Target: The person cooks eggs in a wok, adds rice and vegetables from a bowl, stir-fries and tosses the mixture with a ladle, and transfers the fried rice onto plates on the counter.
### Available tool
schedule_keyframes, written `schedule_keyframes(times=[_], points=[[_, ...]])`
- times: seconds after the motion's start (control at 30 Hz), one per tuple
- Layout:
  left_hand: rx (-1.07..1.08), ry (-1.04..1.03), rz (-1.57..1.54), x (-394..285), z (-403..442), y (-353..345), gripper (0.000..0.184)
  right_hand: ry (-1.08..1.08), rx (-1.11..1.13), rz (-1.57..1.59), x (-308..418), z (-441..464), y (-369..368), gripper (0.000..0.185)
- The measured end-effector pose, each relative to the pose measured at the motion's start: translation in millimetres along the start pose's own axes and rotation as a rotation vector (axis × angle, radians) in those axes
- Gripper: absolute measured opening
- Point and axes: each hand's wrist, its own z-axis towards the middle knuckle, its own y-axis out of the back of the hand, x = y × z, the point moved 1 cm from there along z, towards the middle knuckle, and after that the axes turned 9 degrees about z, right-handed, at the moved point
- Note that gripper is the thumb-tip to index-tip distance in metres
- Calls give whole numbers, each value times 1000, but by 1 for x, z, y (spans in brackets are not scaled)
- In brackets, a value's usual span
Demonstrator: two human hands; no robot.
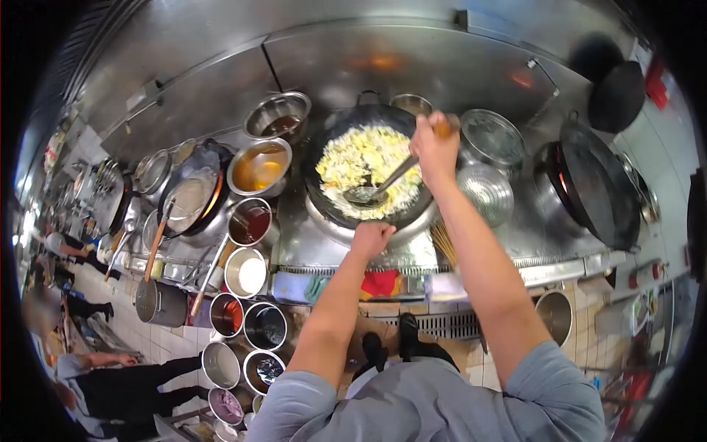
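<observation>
A large black wok (318,193) on the burner holds rice mixed with yellow egg pieces (361,151). My right hand (436,147) is wrapped round the handle of a metal ladle (398,173), above the wok's right side. The ladle's bowl rests in the near part of the rice. At the wok's near rim, my left hand (374,239) is closed in a fist-like grip; whatever lies inside its fingers is hidden.
Metal bowls with amber liquid (259,168) and dark red sauce (250,223) stand left of the wok. A perforated strainer (484,195) and another wok (600,184) are on the right. A co-worker in dark trousers (140,387) stands lower left.
</observation>
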Motion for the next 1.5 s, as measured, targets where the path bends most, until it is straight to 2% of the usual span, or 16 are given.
schedule_keyframes(times=[0.17,0.23,0.37,0.5,0.6,0.67,0.83,0.9,0.97,1.03,1.1,1.23,1.3,1.37,1.43,1.5], points=[[-71,-94,54,-94,-43,92,35,-280,-46,5,92,38,-37,21],[-229,-273,85,-101,-43,119,32,-199,-14,-5,108,42,-48,22],[-247,-200,119,-56,-33,45,37,57,-102,-319,66,-13,-53,26],[63,-102,19,-50,-117,3,38,65,4,-74,48,-43,-27,25],[196,-130,14,-100,-103,100,38,-84,75,-151,97,-34,-44,25],[52,-115,110,-115,-53,155,39,-38,60,-123,131,-28,-59,28],[-188,-105,102,-55,-64,12,39,181,-126,-250,42,-47,-36,25],[-27,-66,60,-46,-105,-18,39,190,-68,-192,37,-59,-22,24],[22,-97,30,-70,-117,17,42,193,-5,-145,54,-56,-18,23],[137,-91,89,-104,-104,86,44,-55,11,-255,97,-52,-32,23],[-104,-175,147,-107,-55,137,41,-9,19,-155,145,-55,-50,22],[-168,-147,140,-66,-40,59,32,147,-108,-308,79,-61,-33,21],[-102,-110,13,-47,-76,-6,31,242,-90,-85,25,-71,-2,20],[47,-101,38,-47,-115,-24,32,211,-86,-97,48,-76,-3,20],[53,-118,13,-83,-119,33,33,16,-14,-198,84,-65,-5,19],[10,-131,123,-110,-70,127,35,98,106,-127,150,-57,-20,20]])
